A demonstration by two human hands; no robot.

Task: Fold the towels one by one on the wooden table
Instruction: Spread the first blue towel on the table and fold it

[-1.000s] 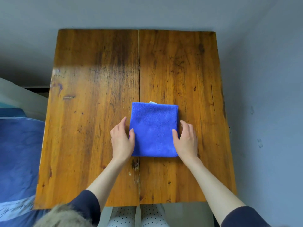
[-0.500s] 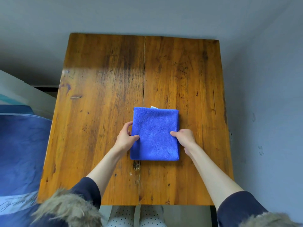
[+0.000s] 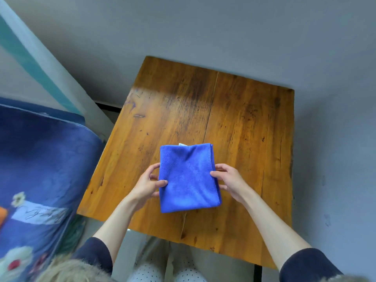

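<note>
A folded blue towel [image 3: 189,178] is held just above the wooden table [image 3: 244,123], a small white tag showing at its far edge. My left hand [image 3: 149,183] grips the towel's left edge, thumb on top and fingers beneath. On the opposite edge, my right hand [image 3: 228,180] pinches the cloth the same way. The towel's near end sags slightly between my hands.
A dark blue blanket with flower prints [image 3: 38,169] lies to the left of the table. Grey floor surrounds the table on the far and right sides. My knees in dotted trousers [image 3: 162,267] show under the near table edge.
Both hands went from lying flat beside the towel to gripping its side edges and lifting it off the table. The camera has swung left, showing more of the blanket.
</note>
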